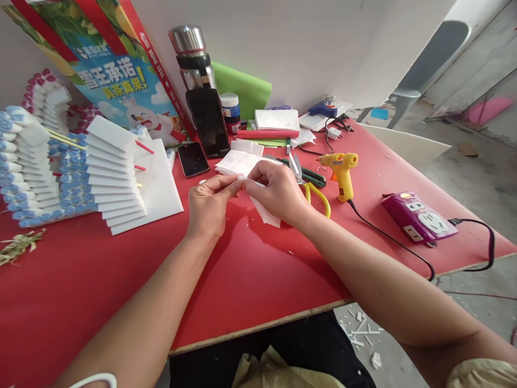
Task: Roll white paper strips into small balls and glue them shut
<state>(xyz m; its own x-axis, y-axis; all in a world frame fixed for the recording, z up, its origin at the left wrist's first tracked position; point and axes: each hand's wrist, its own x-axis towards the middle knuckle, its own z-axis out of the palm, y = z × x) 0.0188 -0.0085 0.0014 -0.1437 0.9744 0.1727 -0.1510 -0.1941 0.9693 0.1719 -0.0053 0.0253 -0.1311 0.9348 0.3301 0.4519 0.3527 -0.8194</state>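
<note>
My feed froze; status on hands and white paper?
Left hand, right hand: both pinching white paper. Yellow-handled scissors close beside right hand. Yellow glue gun farther right.

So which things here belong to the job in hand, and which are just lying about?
Likely in the job:
white paper, pinched between left hand and right hand
white sheets just behind
perhaps the scissors and glue gun close by

Apparently just lying about:
flat phone
metallic flask
white-lidded jar
printed bag
</note>
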